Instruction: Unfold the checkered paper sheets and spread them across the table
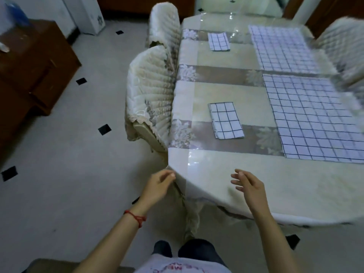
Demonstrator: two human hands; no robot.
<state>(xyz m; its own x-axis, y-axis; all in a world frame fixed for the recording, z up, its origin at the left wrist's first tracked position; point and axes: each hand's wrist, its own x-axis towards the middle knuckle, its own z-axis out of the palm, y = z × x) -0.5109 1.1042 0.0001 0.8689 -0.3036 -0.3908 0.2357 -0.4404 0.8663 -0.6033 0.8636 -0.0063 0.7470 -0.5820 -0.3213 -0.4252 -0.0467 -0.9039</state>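
Observation:
Two checkered sheets lie unfolded on the right half of the table [226, 170]: a near one [313, 117] and a far one [281, 48]. Two more stay folded on the left half, a near folded sheet [225, 120] and a far folded sheet [218, 41]. My left hand [157, 186] hovers at the table's near left corner, fingers loosely curled, holding nothing. My right hand [248, 184] floats over the near edge with fingers spread and empty. Both hands are well short of the near folded sheet.
Two cream padded chairs [149, 95] stand tucked against the table's left side, and another chair [342, 46] is at the far right. A dark wooden cabinet [33, 62] stands at the left on the tiled floor [69, 164]. My legs are below the table corner.

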